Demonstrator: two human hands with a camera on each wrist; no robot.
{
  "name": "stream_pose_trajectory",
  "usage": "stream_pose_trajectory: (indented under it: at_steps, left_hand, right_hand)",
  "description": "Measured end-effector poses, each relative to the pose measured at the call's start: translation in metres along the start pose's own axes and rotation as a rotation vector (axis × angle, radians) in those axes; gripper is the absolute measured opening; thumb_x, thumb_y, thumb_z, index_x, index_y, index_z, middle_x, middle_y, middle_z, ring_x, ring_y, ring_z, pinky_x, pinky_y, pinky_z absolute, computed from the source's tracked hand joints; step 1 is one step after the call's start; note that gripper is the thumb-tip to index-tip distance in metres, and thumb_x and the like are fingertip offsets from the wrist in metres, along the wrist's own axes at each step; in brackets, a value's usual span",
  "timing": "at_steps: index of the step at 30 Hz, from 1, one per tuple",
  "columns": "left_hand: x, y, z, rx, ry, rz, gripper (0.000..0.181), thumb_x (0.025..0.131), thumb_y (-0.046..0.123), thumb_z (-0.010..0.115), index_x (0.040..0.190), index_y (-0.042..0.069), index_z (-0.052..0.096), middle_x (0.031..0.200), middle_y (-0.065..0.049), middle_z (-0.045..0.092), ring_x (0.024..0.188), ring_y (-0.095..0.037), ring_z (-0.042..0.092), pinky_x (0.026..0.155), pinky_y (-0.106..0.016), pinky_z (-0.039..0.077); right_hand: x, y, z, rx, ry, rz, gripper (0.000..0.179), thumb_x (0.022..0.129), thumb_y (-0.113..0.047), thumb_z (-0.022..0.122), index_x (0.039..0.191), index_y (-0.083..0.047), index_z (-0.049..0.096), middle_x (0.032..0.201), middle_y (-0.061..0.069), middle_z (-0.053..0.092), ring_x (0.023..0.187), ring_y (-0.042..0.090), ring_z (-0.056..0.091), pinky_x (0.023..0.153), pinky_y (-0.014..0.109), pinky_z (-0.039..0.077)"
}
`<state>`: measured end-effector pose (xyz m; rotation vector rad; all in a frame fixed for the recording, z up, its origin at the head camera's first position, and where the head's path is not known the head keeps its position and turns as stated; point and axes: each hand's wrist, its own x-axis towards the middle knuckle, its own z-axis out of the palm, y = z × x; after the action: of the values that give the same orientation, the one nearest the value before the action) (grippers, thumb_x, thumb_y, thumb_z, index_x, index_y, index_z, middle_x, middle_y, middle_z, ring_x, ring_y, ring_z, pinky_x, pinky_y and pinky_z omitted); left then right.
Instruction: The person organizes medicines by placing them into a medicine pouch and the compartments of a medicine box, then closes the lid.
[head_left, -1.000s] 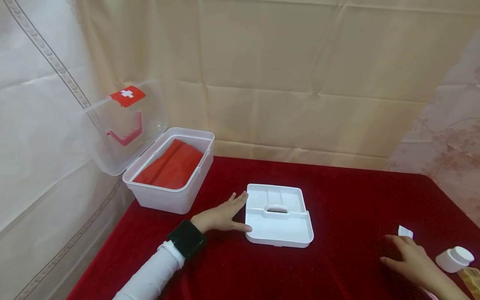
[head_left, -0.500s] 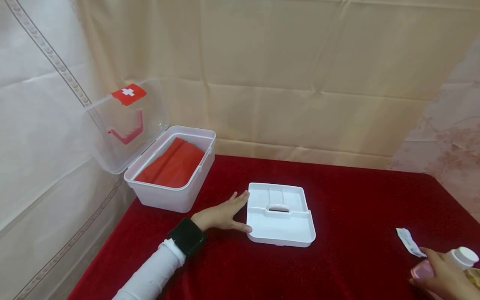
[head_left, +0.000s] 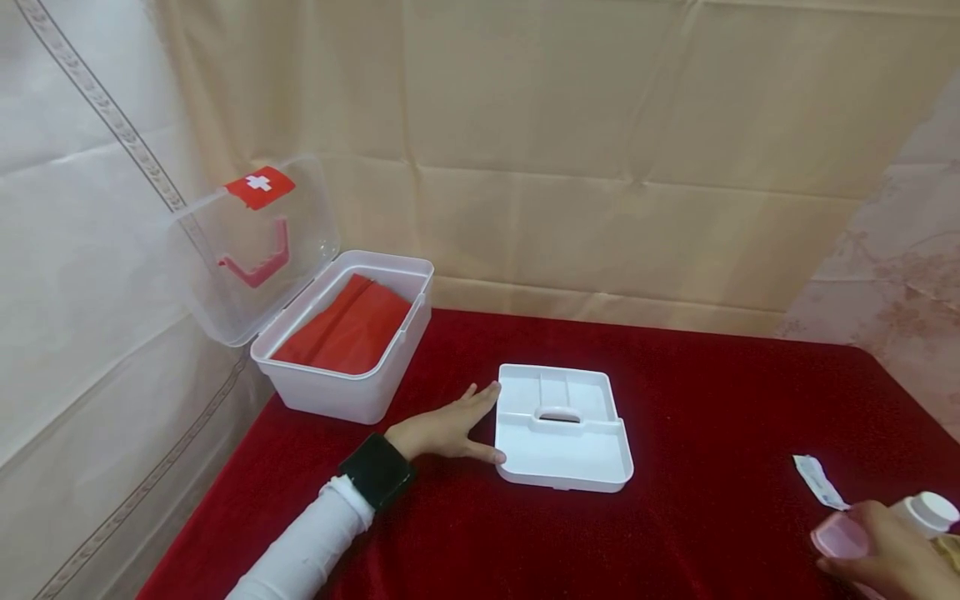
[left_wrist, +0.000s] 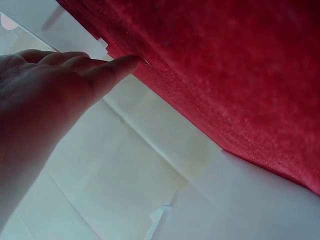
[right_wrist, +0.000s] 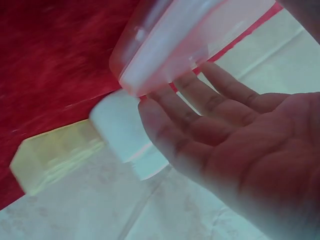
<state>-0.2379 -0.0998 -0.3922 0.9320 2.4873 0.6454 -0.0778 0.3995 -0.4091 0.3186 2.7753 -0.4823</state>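
A white compartment tray (head_left: 566,458) with a raised handle lies in the middle of the table. My left hand (head_left: 446,429) is at its left edge, fingers and thumb spread, their tips touching the rim. At the lower right my right hand (head_left: 896,550) grips a pink translucent plastic case (head_left: 842,536), thumb on the near side and fingers on the far side. In the right wrist view the fingertips press along the side of the pink case (right_wrist: 175,50). A small white printed packet (head_left: 819,481) lies just beyond this hand. A white bottle (head_left: 926,510) is right beside it.
An opened first-aid box (head_left: 352,400) stands at the back left, its clear lid (head_left: 255,250) tilted back and a red pouch (head_left: 345,329) inside. A yellowish ridged box (right_wrist: 60,155) lies next to the bottle. Cloth hangs behind the red-covered table (head_left: 697,400).
My right hand has moved right and toward me, uncovering the white packet, and has taken hold of the pink case, which has shifted slightly. The left hand stays at the tray.
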Motion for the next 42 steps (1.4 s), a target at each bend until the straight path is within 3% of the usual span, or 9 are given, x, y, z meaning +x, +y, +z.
stream_pose_trajectory:
  at_steps: [2, 4, 9, 12, 14, 24, 29, 35, 42]
  left_hand:
    - [0.000, 0.000, 0.000, 0.005, 0.001, -0.003, 0.101, 0.077, 0.048, 0.066, 0.148, 0.012, 0.002, 0.155, -0.004, 0.006, 0.142, -0.032, -0.002, 0.113, -0.049, 0.014]
    - [0.000, 0.000, 0.000, 0.008, 0.000, -0.006, 0.101, 0.077, 0.048, 0.066, 0.148, 0.012, 0.002, 0.155, -0.004, 0.006, 0.142, -0.032, -0.002, 0.113, -0.049, 0.014]
    - [0.000, -0.001, 0.000, 0.003, -0.004, -0.010, 0.101, 0.077, 0.049, 0.065, 0.148, 0.013, 0.002, 0.155, -0.003, 0.006, 0.142, -0.031, -0.002, 0.113, -0.049, 0.014]
    - [0.001, -0.001, 0.001, -0.001, -0.004, -0.010, 0.101, 0.077, 0.049, 0.065, 0.148, 0.014, 0.002, 0.155, -0.003, 0.006, 0.142, -0.030, -0.002, 0.113, -0.048, 0.014]
    - [0.001, -0.001, 0.001, 0.001, -0.003, -0.015, 0.102, 0.077, 0.049, 0.065, 0.148, 0.014, 0.002, 0.155, -0.002, 0.006, 0.142, -0.029, -0.002, 0.114, -0.047, 0.014]
    - [0.003, -0.003, 0.002, 0.020, -0.005, -0.008, 0.102, 0.077, 0.051, 0.065, 0.148, 0.014, 0.002, 0.155, -0.001, 0.006, 0.142, -0.028, 0.000, 0.114, -0.045, 0.013]
    - [0.004, -0.004, 0.002, 0.018, -0.005, -0.003, 0.101, 0.077, 0.051, 0.065, 0.148, 0.015, 0.002, 0.155, -0.001, 0.008, 0.142, -0.026, 0.001, 0.114, -0.044, 0.013]
    - [0.003, -0.004, 0.001, 0.002, -0.006, -0.005, 0.100, 0.077, 0.050, 0.065, 0.148, 0.015, 0.003, 0.155, 0.000, 0.009, 0.143, -0.025, 0.002, 0.114, -0.046, 0.014]
    - [0.002, -0.004, 0.002, -0.006, -0.005, -0.014, 0.101, 0.076, 0.050, 0.065, 0.148, 0.016, 0.003, 0.155, 0.001, 0.008, 0.143, -0.025, 0.002, 0.114, -0.045, 0.014]
  right_hand:
    - [-0.001, -0.010, -0.001, 0.009, 0.003, -0.020, 0.099, 0.060, -0.052, 0.076, 0.113, 0.018, 0.031, 0.088, 0.020, 0.054, 0.075, 0.021, 0.053, 0.062, 0.037, 0.049]
    - [-0.002, -0.022, 0.000, -0.001, 0.063, -0.073, 0.093, 0.061, -0.046, 0.078, 0.112, 0.018, 0.034, 0.087, 0.020, 0.055, 0.074, 0.022, 0.054, 0.061, 0.038, 0.050]
    - [-0.003, -0.059, 0.002, -0.042, 0.349, -0.273, 0.072, 0.060, -0.029, 0.082, 0.107, 0.013, 0.047, 0.088, 0.027, 0.057, 0.073, 0.031, 0.056, 0.057, 0.040, 0.047]
    - [-0.002, -0.082, 0.003, -0.028, 0.464, -0.385, 0.065, 0.058, -0.024, 0.082, 0.106, 0.008, 0.052, 0.091, 0.027, 0.059, 0.074, 0.031, 0.056, 0.054, 0.034, 0.043]
    - [0.001, -0.100, 0.002, -0.010, 0.483, -0.445, 0.064, 0.058, -0.024, 0.083, 0.106, 0.008, 0.053, 0.094, 0.026, 0.059, 0.077, 0.032, 0.057, 0.056, 0.035, 0.045]
    - [0.012, -0.188, 0.002, 0.053, 0.491, -0.649, 0.066, 0.063, -0.021, 0.082, 0.116, 0.004, 0.051, 0.109, 0.024, 0.057, 0.091, 0.035, 0.055, 0.071, 0.055, 0.050]
    - [0.016, -0.219, 0.011, 0.108, 0.477, -0.773, 0.064, 0.063, -0.016, 0.082, 0.117, 0.000, 0.052, 0.110, 0.018, 0.058, 0.094, 0.031, 0.055, 0.074, 0.051, 0.050]
    - [0.021, -0.238, 0.024, 0.118, 0.381, -0.810, 0.062, 0.066, -0.013, 0.079, 0.123, -0.011, 0.054, 0.116, 0.013, 0.055, 0.101, 0.030, 0.053, 0.079, 0.052, 0.049]
    - [0.027, -0.238, 0.037, 0.154, 0.270, -0.802, 0.056, 0.069, -0.012, 0.077, 0.120, -0.014, 0.055, 0.119, 0.009, 0.052, 0.103, 0.026, 0.051, 0.082, 0.049, 0.050]
